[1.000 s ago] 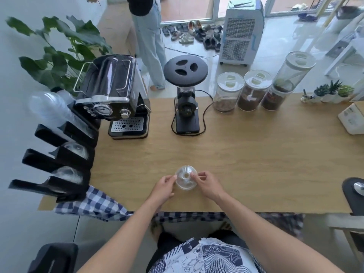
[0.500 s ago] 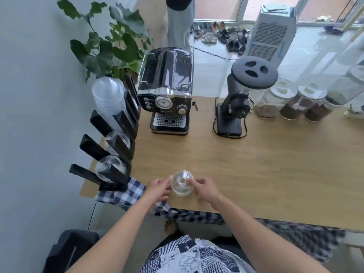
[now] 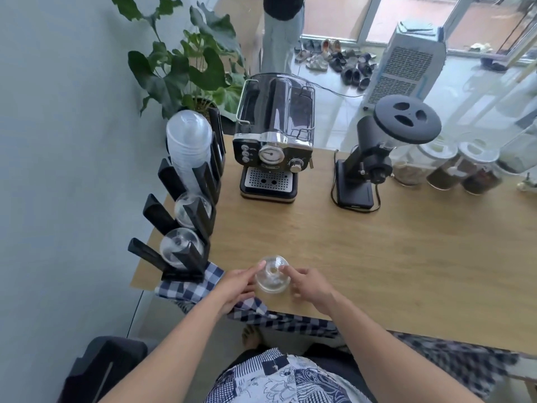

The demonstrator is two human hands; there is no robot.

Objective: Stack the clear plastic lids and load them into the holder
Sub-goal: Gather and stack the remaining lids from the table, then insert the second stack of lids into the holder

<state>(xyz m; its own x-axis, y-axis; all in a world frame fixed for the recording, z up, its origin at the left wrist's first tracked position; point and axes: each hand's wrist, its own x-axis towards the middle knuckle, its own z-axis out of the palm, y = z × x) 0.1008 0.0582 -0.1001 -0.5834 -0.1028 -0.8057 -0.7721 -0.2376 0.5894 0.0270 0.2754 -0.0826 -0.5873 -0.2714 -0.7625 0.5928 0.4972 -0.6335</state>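
A short stack of clear domed plastic lids (image 3: 272,275) rests on the wooden table (image 3: 377,251) near its front edge. My left hand (image 3: 234,289) grips its left side and my right hand (image 3: 308,286) its right side, fingertips on the rim. To the left stands the black slotted holder (image 3: 191,216). Its two nearer slots hold clear lids (image 3: 177,247), and the far slot holds a tall stack of clear cups (image 3: 189,144).
A black espresso machine (image 3: 274,141) and a black grinder (image 3: 374,158) stand at the back, with glass jars (image 3: 453,170) to the right. A checked cloth (image 3: 189,286) hangs over the front left corner. A plant (image 3: 186,62) and a standing person (image 3: 282,27) are beyond the table.
My view has swung left, bringing the holder closer to the middle. Both hands stay on the lid stack, which sits at the same spot near the front edge.
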